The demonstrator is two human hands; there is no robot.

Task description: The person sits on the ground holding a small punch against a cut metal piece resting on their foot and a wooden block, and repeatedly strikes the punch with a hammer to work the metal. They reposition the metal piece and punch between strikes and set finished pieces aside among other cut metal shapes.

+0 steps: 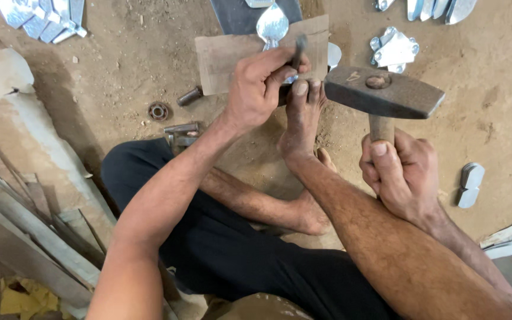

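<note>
My left hand [262,83] grips a dark metal punch [298,50], its tip set on a shiny spoon-shaped metal piece [272,26] lying on a flat rusty plate [226,56]. My right hand [401,172] holds the wooden handle of a heavy steel hammer [383,90], whose head is raised just right of the punch. My bare foot [300,118] presses its toes on the near edge of the plate, beside my left hand.
Shiny cut metal pieces lie on the dirt floor: a pile [42,18] at top left, more [395,50] at top right, one [469,184] at right. A bearing ring [158,111] and short steel rods [189,96] lie near my knee. Wooden planks [19,225] stack at left.
</note>
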